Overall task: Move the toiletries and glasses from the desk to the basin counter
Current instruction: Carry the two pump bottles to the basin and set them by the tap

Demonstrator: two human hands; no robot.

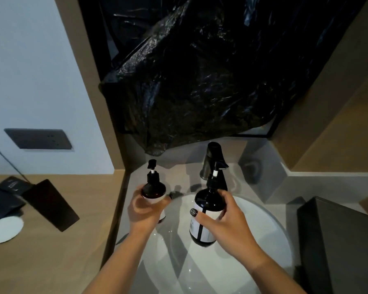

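Observation:
My left hand grips a small dark pump bottle with a white label, held upright over the grey basin counter at the left rim of the white basin. My right hand grips a larger dark pump bottle with a white label and a black stripe, held above the basin in front of the dark tap. Both bottles have black pump heads. No glasses can be made out.
To the left lies a wooden desk carrying dark sachets, a dark flat rectangular object and a white round disc. Black plastic sheeting covers the wall above the tap. A dark box stands at the right.

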